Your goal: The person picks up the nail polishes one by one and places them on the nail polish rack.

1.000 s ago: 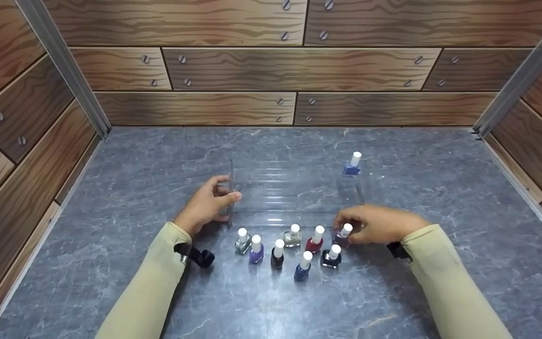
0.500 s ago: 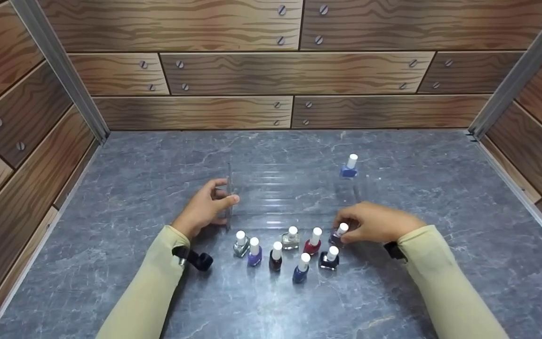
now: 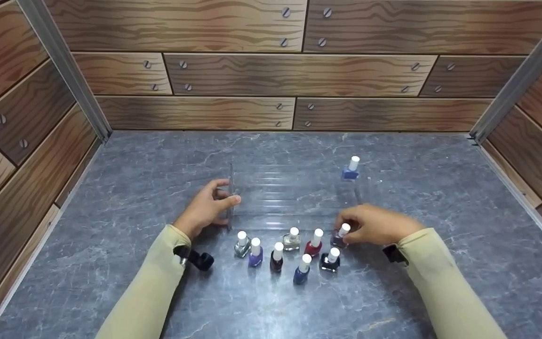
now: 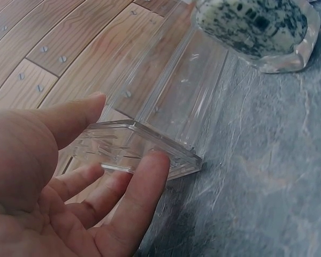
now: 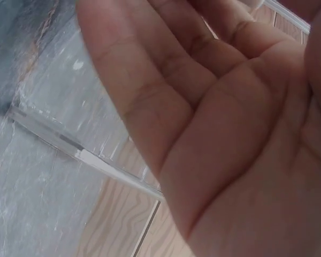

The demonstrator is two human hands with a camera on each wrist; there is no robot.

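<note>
My left hand [image 3: 207,205] holds the left end panel of a clear stepped acrylic rack [image 3: 271,204], thumb over the edge and fingers on the outer side. That panel [image 4: 136,142] shows close up in the left wrist view. At the rack's front right corner, my right hand [image 3: 374,223] pinches a dark purple nail polish bottle [image 3: 338,239] with a white cap, thumb in front and fingers behind. In the right wrist view the palm [image 5: 224,134] hides nearly all of the bottle. A blue nail polish bottle [image 3: 351,173] stands at the rack's back right.
Several white-capped polish bottles stand before the rack: glittery green [image 3: 242,248], violet [image 3: 255,258], dark brown [image 3: 276,263], silvery [image 3: 291,242], red [image 3: 313,247], navy [image 3: 301,274] and black [image 3: 330,262]. Wood-patterned walls [image 3: 252,75] enclose the grey marbled table [image 3: 158,150].
</note>
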